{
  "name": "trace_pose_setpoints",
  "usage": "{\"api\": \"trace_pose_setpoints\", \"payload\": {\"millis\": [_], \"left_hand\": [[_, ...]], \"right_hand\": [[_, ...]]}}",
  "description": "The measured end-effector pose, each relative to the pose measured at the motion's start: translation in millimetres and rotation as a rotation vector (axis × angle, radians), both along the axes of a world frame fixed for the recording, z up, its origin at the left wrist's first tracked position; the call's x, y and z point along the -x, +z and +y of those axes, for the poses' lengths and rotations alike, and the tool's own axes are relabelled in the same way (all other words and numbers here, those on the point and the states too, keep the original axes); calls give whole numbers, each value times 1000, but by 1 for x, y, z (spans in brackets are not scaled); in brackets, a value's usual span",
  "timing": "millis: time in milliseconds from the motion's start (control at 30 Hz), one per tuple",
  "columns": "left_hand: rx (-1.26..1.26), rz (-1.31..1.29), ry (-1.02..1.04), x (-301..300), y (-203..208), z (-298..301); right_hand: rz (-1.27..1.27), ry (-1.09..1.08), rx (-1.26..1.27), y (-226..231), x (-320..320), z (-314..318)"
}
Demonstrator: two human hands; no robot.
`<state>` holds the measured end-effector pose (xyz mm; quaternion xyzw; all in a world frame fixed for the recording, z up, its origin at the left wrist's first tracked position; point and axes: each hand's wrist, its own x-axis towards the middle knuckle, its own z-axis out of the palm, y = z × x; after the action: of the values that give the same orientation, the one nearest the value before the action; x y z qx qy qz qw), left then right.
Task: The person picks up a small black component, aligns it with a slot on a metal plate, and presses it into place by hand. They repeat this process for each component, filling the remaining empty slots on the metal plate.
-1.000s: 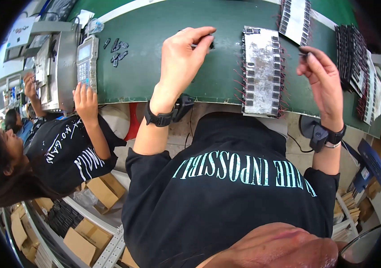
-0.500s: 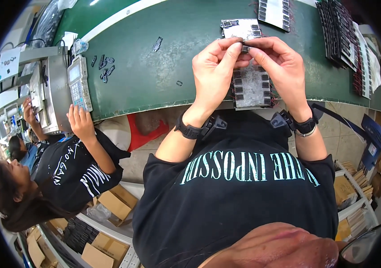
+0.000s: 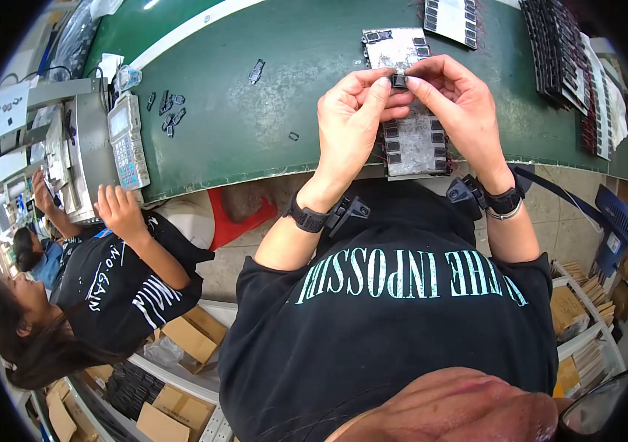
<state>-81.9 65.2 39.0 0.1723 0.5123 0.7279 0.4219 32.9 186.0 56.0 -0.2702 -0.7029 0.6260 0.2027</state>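
A small black rectangular part (image 3: 400,80) is pinched between the fingertips of both hands. My left hand (image 3: 354,110) grips its left side with thumb and forefinger. On its right side, my right hand (image 3: 454,99) does the same. Below the hands lies a pale metal plate (image 3: 415,144) with small black rectangular parts along both long edges; its far end shows beyond my fingers, and the hands hide its middle. The part's exact kind is too small to make out.
Loose black parts (image 3: 172,118) lie at the left, near a grey keypad device (image 3: 128,140). Another filled plate (image 3: 451,20) lies at the back, and stacked plates (image 3: 560,62) stand at the right. A co-worker (image 3: 107,280) works at the machine on the left.
The black part has turned, so more of its dark face shows between my fingertips. My hands stay in nearly the same place. The co-worker's hands have shifted slightly left.
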Motion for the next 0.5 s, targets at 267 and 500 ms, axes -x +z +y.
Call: {"api": "trace_pose_setpoints", "payload": {"millis": [267,500], "left_hand": [[-8,-22,32,3,-2,-1],[0,14,10,10,-12,-5]], "right_hand": [[162,-51,-903,-13,6,-3],[208,83,-1051,-21,-2,5]]}}
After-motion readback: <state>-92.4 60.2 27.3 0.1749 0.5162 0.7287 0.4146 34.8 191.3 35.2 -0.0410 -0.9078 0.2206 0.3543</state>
